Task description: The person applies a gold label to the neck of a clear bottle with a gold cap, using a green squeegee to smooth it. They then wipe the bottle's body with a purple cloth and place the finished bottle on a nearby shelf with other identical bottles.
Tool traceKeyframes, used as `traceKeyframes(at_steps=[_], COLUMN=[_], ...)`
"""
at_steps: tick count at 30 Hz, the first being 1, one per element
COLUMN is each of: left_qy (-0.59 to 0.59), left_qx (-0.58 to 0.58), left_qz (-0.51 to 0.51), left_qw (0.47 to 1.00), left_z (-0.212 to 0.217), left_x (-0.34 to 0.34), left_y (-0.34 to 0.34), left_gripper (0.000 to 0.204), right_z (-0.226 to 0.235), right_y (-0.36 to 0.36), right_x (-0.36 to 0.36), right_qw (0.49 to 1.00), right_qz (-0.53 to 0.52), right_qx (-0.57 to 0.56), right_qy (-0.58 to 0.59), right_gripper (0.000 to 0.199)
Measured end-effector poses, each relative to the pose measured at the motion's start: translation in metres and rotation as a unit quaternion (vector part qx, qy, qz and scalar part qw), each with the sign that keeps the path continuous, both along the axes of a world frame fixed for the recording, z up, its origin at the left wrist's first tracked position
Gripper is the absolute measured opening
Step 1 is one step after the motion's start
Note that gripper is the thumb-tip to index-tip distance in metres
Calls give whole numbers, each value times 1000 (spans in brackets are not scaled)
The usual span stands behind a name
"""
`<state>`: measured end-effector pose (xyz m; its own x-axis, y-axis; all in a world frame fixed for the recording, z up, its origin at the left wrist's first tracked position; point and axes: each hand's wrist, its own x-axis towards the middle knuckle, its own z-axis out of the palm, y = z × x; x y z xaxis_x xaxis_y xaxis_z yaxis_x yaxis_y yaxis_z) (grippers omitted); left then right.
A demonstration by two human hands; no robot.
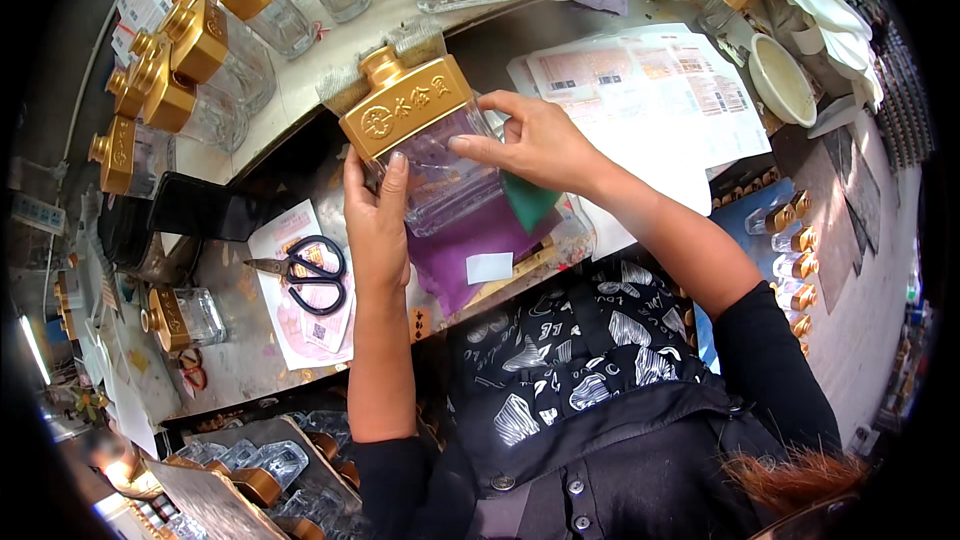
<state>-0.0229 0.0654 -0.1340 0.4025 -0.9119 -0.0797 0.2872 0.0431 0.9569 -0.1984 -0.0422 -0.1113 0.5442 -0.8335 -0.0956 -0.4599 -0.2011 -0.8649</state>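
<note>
Covering most of the view, the bench [240, 360] carries sheets of labels [650, 90], and along its far edge stand rows of clear square bottles with gold caps [250, 0]. Black scissors [310, 275] lie on a pink sheet to the left, and a purple cloth [470, 250] sits under the work.

Above that cloth, one bottle [440, 170] is held tilted, its broad gold shoulder and cap pointing away from the person. The left hand [375, 215] wraps its left edge, thumb laid up the front face and fingers behind. The right hand [535, 140] lies on the right side, fingers extended and pressed flat against the glass; a green piece [528, 202] shows just beneath the palm, though whether the hand holds it I cannot tell.

Thick glass like this is likely heavy, stiff, slick and breakable. The flat side walls below the gold shoulder look the safest place to grip, with a thumb bracing the face.
</note>
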Motion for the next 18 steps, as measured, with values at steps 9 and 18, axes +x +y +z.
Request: traceKeyframes(at_steps=[9, 18], left_qy=[-32, -5], left_qx=[10, -1], left_qz=[-38, -41], left_qw=[999, 999], left_z=[-2, -1], left_x=[1, 0], left_y=[18, 21], left_gripper=[81, 86], right_z=[-21, -17], right_y=[-2, 1], right_x=[-11, -12], right_qw=[994, 992], right_qz=[56, 57], right_qx=[96, 108], right_qy=[-21, -26], right_gripper=[78, 73])
